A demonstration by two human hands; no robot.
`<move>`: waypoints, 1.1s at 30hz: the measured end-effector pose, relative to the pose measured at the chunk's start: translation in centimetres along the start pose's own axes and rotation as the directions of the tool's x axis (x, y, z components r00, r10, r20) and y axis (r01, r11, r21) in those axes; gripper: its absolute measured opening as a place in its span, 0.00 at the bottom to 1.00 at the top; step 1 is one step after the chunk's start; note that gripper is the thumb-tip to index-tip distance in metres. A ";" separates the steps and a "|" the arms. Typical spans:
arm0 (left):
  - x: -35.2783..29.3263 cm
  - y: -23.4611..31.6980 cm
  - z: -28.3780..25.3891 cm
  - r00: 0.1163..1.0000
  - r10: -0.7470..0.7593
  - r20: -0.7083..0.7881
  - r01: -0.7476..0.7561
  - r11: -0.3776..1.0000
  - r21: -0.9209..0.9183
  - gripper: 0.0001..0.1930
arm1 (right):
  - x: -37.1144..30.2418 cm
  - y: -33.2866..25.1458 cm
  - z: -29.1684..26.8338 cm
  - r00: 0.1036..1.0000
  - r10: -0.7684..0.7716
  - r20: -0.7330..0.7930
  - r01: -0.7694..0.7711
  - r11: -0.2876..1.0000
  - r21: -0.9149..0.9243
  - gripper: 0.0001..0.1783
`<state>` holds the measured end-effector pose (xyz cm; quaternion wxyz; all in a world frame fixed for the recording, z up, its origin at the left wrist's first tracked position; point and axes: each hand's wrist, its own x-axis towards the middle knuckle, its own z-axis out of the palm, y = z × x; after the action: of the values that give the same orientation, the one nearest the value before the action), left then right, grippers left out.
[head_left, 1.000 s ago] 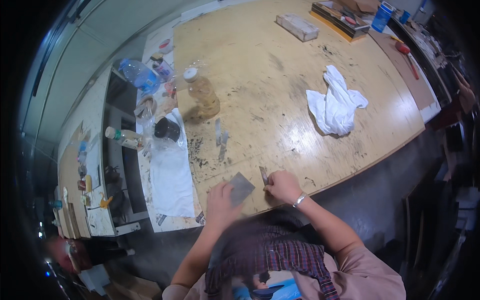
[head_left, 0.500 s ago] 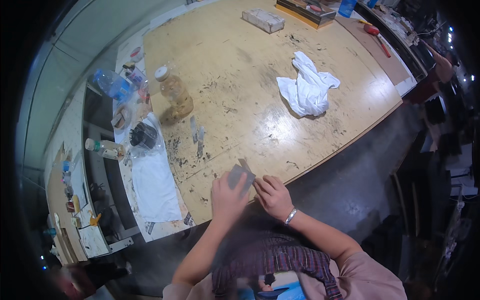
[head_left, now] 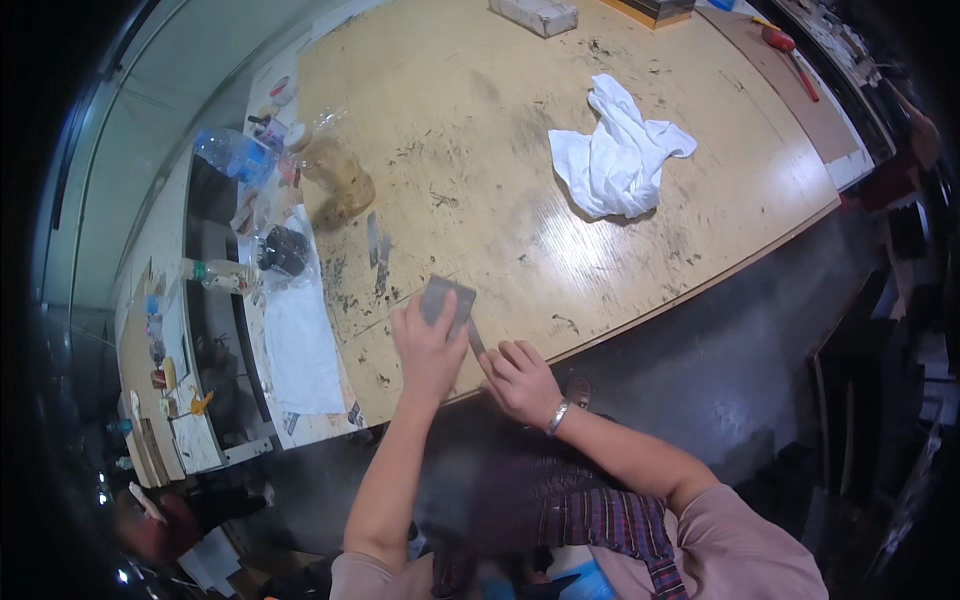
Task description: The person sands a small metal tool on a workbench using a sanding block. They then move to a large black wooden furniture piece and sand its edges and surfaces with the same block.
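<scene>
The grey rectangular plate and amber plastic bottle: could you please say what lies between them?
In the head view, two thin grey strips lie on the yellowish wooden tabletop between them.

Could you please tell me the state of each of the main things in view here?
Left hand: closed on the grey plate
Grey plate: held
Right hand: closed on the thin strip
Thin strip: held
Crumpled white cloth: bunched up
White cloth at left: spread flat
Brownish bottle: capped
Red tool: lying down, unheld
Wooden tabletop: marked with dark smudges
</scene>
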<state>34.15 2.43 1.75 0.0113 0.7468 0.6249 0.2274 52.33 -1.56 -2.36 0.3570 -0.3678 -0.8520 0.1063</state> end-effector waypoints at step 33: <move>-5.3 1.9 -1.4 1.000 0.005 0.025 -0.006 0.999 0.044 0.29 | -1.1 0.3 0.7 0.997 -0.036 -0.063 0.034 0.999 -0.036 0.21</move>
<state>34.78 -3.29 1.85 0.0022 0.7513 0.6275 0.2044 52.57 -2.11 -3.56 0.3791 -0.3620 -0.8484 0.0737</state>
